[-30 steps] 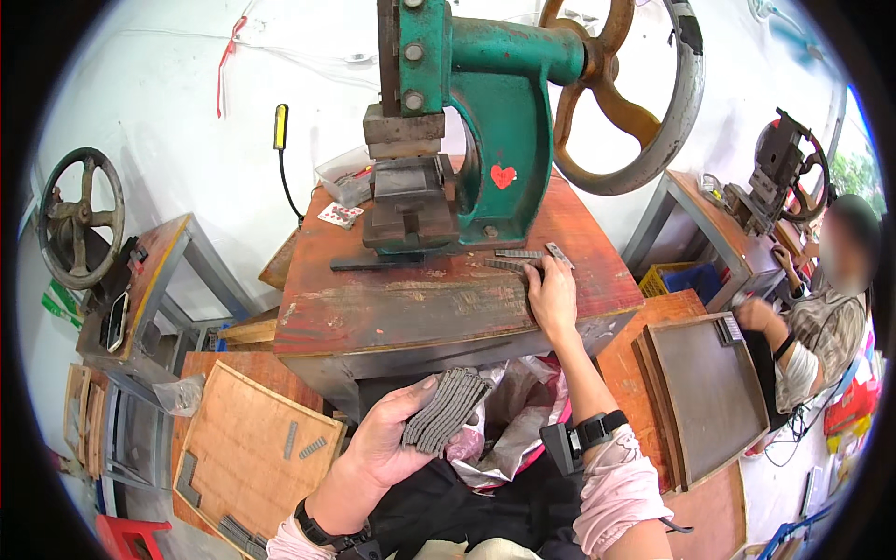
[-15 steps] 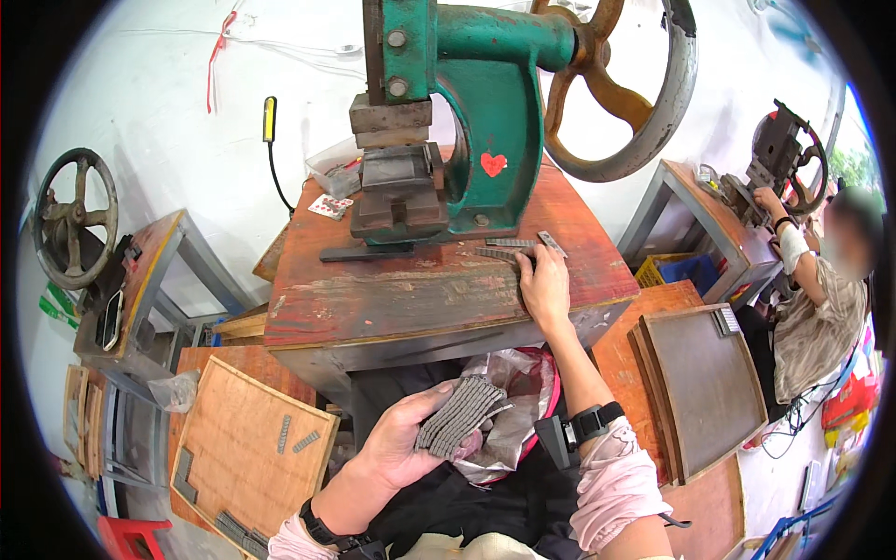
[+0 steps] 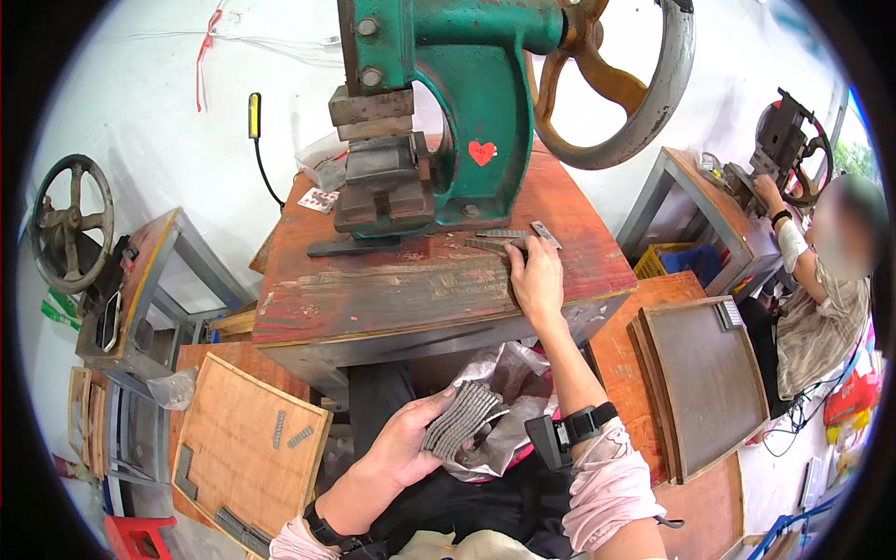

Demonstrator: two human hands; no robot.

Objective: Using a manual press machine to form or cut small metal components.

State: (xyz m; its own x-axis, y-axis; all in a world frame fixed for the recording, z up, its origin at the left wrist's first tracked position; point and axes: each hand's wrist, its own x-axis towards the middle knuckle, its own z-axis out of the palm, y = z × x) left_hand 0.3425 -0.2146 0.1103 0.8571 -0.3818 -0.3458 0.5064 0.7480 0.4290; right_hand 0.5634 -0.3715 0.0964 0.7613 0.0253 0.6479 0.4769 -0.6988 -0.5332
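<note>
Lower middle of frame: left hand (image 3: 403, 446) sits low over the lap, palm up, fingers curled around a fanned stack of thin grey metal strips (image 3: 460, 417). Grip is closed on the stack, thumb on top, fingers underneath. The strips look stiff, flat and light singly, with some weight as a bundle; probably smooth, with sharp edges, so they could slide apart in a fan. Best held across the middle of the stack, pinched flat face to face, as it is now. A crumpled plastic bag (image 3: 509, 373) lies just behind the stack on the lap.

Right of centre: right forearm runs up from the lower right edge, wearing a pale sleeve (image 3: 607, 485) and a black wrist strap (image 3: 583, 425). Right hand (image 3: 537, 280) lies palm down on the worn red bench (image 3: 373, 299), fingers stretched forward and flat, grip open, fingertips touching a few loose strips (image 3: 504, 239) lying by the press base.

Upper centre: green hand press (image 3: 467, 112) with a big flywheel (image 3: 644, 93) stands on the bench, touching nothing held.

Far right: another person's hand (image 3: 767, 191) rests at a second press.
</note>
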